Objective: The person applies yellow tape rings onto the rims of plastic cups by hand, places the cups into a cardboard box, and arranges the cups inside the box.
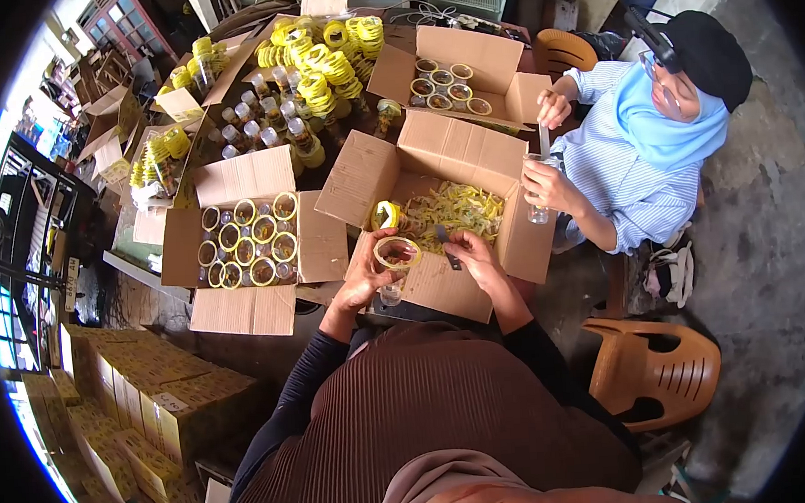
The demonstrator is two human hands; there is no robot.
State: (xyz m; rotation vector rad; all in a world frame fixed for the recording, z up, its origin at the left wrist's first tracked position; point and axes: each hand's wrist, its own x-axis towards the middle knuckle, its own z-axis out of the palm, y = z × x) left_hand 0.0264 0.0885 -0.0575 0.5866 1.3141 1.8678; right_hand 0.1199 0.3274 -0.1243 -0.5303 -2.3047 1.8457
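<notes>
My left hand [358, 279] is wrapped round a clear plastic cup [397, 254] with a yellow rim, held tilted over the near side of an open cardboard box [443, 287]. My right hand [477, 257] pinches a dark, flat blade-like strip [448, 248] a little to the right of the cup, apart from it. Inside the box lies a heap of thin yellow and whitish scraps [455, 214]. A yellow ring-shaped piece [385, 214] sits at the box's left inner side, just beyond the cup.
A box of yellow-rimmed cups [247, 241] stands left; another cup box [448, 87] stands behind. Stacked yellow rings [324, 60] and clear bottle-like containers [264, 122] fill the table's back. At right, a co-worker [634, 148] holds a clear cup. An orange chair [659, 370] stands lower right.
</notes>
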